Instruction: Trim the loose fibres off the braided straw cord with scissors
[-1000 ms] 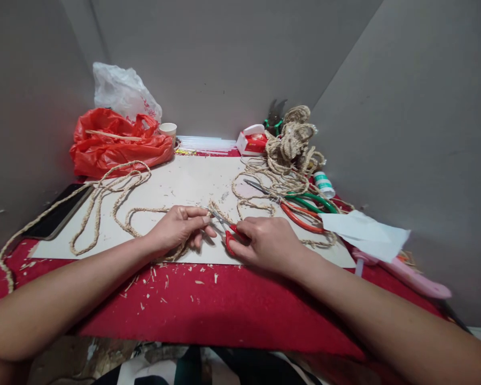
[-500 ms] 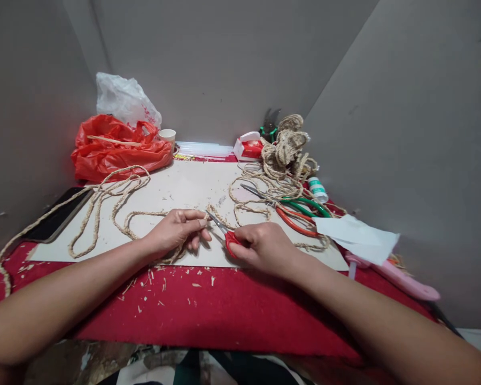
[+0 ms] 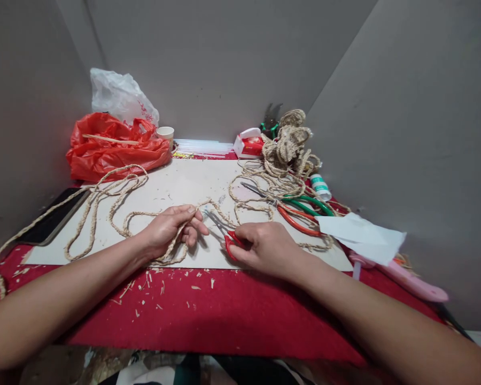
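My left hand (image 3: 175,229) pinches a braided straw rope (image 3: 178,238) between thumb and index finger, its other fingers loosely curled. The rope hangs down below the palm and also loops over the pale board (image 3: 184,179) to the left. In my right hand (image 3: 262,246) are small red-handled scissors (image 3: 230,240), blades slightly apart and pointing up-left toward the left hand. The blade tips sit just right of the left fingertips, apart from the pinched rope. Another stretch of rope (image 3: 221,212) lies behind the blades.
At back left are a red plastic bag (image 3: 116,155), a paper cup (image 3: 165,133) and a dark tablet (image 3: 50,219). Coiled rope (image 3: 291,141), large shears (image 3: 300,222), a white paper (image 3: 363,235) and a pink glue gun (image 3: 412,278) lie right. Straw scraps litter the red cloth (image 3: 208,315).
My left hand has moved slightly left with the rope, away from the scissors. The blades, which were at the rope by the fingertips, are now apart from it and more open.
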`<state>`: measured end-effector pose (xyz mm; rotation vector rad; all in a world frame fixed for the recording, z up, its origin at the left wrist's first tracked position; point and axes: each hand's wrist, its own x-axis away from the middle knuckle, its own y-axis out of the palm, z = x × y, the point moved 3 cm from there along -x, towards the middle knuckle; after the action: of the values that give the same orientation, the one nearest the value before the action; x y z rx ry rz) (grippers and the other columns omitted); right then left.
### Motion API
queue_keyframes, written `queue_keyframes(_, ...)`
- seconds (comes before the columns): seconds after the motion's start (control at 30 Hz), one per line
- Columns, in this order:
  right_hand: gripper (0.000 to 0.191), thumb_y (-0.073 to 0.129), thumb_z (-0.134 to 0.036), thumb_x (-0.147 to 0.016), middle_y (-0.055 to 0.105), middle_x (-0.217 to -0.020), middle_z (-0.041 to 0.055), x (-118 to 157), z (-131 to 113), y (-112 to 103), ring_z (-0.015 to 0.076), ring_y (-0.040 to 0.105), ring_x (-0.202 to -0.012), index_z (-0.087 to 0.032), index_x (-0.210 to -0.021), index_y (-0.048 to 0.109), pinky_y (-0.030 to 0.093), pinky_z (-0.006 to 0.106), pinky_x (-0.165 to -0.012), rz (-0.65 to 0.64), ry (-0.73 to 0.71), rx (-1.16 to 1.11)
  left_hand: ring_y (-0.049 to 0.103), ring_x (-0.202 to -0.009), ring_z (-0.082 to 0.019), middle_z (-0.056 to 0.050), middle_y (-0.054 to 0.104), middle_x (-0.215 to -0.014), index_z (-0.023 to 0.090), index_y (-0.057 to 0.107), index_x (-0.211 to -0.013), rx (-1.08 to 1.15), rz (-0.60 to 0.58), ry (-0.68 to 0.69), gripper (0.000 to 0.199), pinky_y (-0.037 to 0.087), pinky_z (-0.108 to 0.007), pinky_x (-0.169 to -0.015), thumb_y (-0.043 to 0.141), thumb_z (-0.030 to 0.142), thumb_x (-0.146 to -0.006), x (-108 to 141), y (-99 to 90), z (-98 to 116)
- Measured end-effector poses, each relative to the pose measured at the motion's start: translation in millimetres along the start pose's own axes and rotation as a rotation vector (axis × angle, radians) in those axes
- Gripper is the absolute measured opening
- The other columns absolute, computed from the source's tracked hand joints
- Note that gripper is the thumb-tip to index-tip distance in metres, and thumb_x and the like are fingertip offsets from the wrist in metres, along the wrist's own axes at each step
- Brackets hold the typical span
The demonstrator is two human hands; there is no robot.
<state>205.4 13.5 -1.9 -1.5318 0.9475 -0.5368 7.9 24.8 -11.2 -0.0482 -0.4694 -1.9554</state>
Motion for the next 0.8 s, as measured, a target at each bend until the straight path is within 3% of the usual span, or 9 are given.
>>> queue_keyframes(0.17, 0.028, 0.052, -0.036, -0.079, 0.057, -0.056, 0.0009, -0.6, -2.8, -2.4, 0.0106, 0.041, -0.051, -0.017, -0.058, 0.056, 0.020, 0.026, -0.053, -0.026, -0.010, 0.040, 0.050, -0.038, -0.007, -0.003, 0.063, -0.054, 0.015, 0.054, -0.072, 0.069, -0.056, -0.083, 0.016, 0.036, -0.018, -0.041, 0.049, 0.021, -0.086, 1.6, 1.1, -0.7)
queue_keyframes(0.37, 0.029, 0.051, -0.038, -0.081, 0.062, -0.061, 0.0022, -0.7, -4.8, -1.3, 0.0112, 0.046, -0.053, -0.017, -0.062, 0.060, 0.021, 0.026, -0.054, -0.004, -0.050, 0.074, 0.024, -0.026, -0.003, 0.001, 0.054, -0.043, 0.014, 0.056, -0.067, 0.130, -0.154, -0.149, 0.025, 0.024, -0.016, -0.033, 0.044, 0.020, -0.088, 4.3, 5.4, -2.4)
queue_keyframes(0.57, 0.031, 0.050, -0.036, -0.084, 0.064, -0.063, 0.0038, 0.9, -6.3, 1.8, 0.0120, 0.049, -0.054, -0.016, -0.066, 0.064, 0.019, 0.027, -0.053, 0.010, -0.102, 0.158, 0.020, -0.027, -0.002, 0.004, 0.047, -0.039, 0.015, 0.055, -0.066, 0.154, -0.186, -0.173, 0.026, 0.022, -0.017, -0.034, 0.045, 0.022, -0.089, 3.1, 4.7, -4.0)
queue_keyframes(0.67, 0.030, 0.051, -0.035, -0.082, 0.061, -0.057, 0.0015, 0.3, -4.6, 1.5, 0.0105, 0.045, -0.051, -0.017, -0.060, 0.062, 0.019, 0.026, -0.052, 0.000, -0.079, 0.101, 0.022, -0.028, -0.001, 0.000, 0.061, -0.054, 0.015, 0.057, -0.075, 0.071, -0.135, -0.136, 0.020, 0.021, -0.018, -0.034, 0.048, 0.028, -0.088, 3.5, 5.4, -2.3)
queue_keyframes(0.73, 0.031, 0.052, -0.035, -0.081, 0.058, -0.053, -0.0001, -0.7, -1.7, 0.8, 0.0097, 0.042, -0.049, -0.017, -0.057, 0.060, 0.019, 0.025, -0.052, -0.006, -0.030, 0.047, 0.028, -0.030, -0.001, -0.002, 0.067, -0.068, 0.018, 0.057, -0.090, -0.069, -0.050, -0.043, 0.015, 0.021, -0.019, -0.034, 0.057, 0.031, -0.084, 3.9, 4.3, -0.6)
queue_keyframes(0.8, 0.032, 0.052, -0.036, -0.080, 0.055, -0.050, -0.0011, -1.6, 1.1, 0.3, 0.0091, 0.039, -0.047, -0.017, -0.055, 0.058, 0.019, 0.025, -0.051, -0.011, 0.008, 0.008, 0.036, -0.035, -0.003, 0.000, 0.066, -0.070, 0.021, 0.055, -0.098, -0.245, 0.061, 0.097, 0.024, 0.025, -0.020, -0.037, 0.065, 0.031, -0.079, 4.6, 1.9, 1.8)
